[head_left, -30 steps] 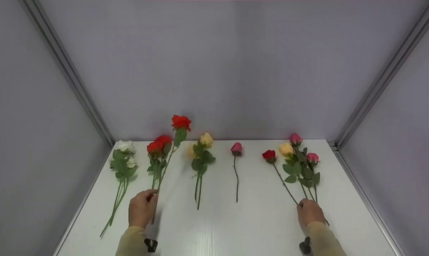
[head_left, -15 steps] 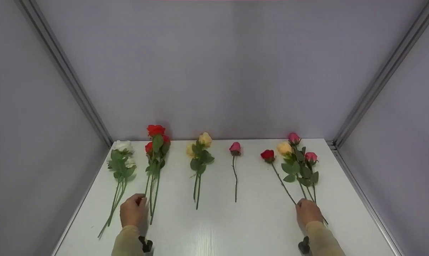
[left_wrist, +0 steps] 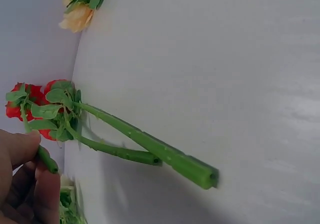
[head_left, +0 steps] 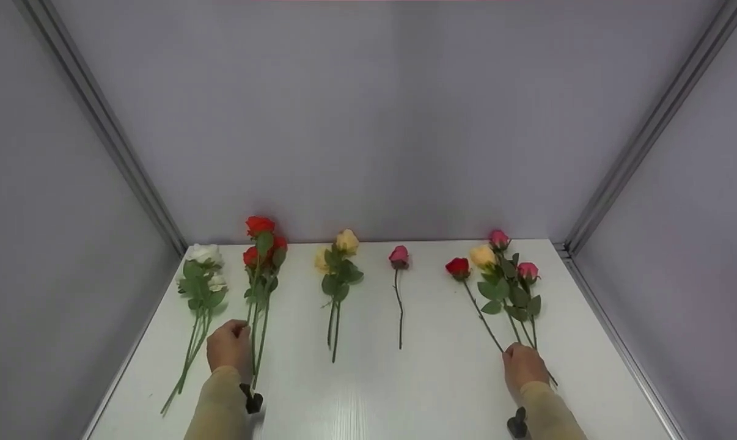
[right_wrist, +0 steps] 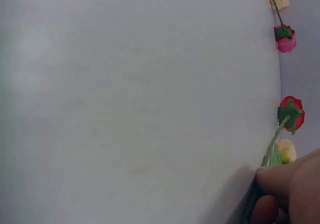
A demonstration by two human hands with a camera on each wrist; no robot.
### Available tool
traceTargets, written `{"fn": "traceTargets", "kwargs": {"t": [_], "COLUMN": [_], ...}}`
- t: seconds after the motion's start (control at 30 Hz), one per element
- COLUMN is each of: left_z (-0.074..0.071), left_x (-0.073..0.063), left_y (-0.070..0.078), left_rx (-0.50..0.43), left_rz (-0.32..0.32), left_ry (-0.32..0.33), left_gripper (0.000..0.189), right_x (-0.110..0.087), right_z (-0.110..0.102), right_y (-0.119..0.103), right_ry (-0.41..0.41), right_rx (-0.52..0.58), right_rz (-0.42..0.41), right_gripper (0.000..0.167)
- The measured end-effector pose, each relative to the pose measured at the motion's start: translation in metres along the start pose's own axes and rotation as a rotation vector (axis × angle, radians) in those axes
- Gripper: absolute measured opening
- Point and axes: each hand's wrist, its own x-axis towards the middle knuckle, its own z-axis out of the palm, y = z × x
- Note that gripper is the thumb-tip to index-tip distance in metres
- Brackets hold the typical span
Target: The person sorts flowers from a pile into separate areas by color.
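My left hand (head_left: 228, 347) pinches the lower stem of a red rose (head_left: 260, 225); in the left wrist view the short stem end (left_wrist: 48, 160) pokes out below the thumb. That bloom lies over or just above two more red roses (head_left: 250, 256), whose stems rest on the white table (head_left: 368, 391). On the right, my right hand (head_left: 525, 369) holds a dark red rose (head_left: 458, 267) by its stem, thumb along it in the right wrist view. Beside it lie a yellow rose (head_left: 483, 256) and two pink roses (head_left: 528, 271); their lower stems are partly hidden by the hand.
White roses (head_left: 205, 255) lie at the far left. Two pale yellow roses (head_left: 346, 242) and a single pink rose (head_left: 399, 256) lie between the hands. A grey back wall (head_left: 368, 122) and side walls enclose the table.
My left hand has carried its red rose leftward over the other red roses, then slightly forward. The right hand keeps its grip in about the same place. The head view has shifted slightly.
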Motion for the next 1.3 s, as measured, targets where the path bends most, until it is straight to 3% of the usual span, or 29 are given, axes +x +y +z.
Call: {"fn": "traceTargets", "kwargs": {"t": [0.3,0.63,0.9,1.3], "left_z": [0.011,0.017,0.017,0.012], "left_x": [0.005,0.002,0.000,-0.005], "left_y": [-0.017,-0.029,-0.031,-0.028], "left_rx": [0.052,0.014,0.011,-0.004], "left_rz": [-0.037,-0.066,-0.063,-0.057], "left_ry": [-0.097,-0.121,-0.106,-0.037], "left_gripper": [0.018,0.022,0.022,0.024], "right_x": [0.001,0.000,0.000,0.000], "right_z": [0.001,-0.003,0.001,0.004], "right_y": [0.001,0.000,0.001,0.000], "right_ry": [-0.004,-0.024,-0.036,-0.051], "right_rx": [0.026,0.024,0.027,-0.042], "right_rz": [0.020,-0.004,0.025,-0.015], "right_gripper": [0.015,0.017,0.018,0.024]}}
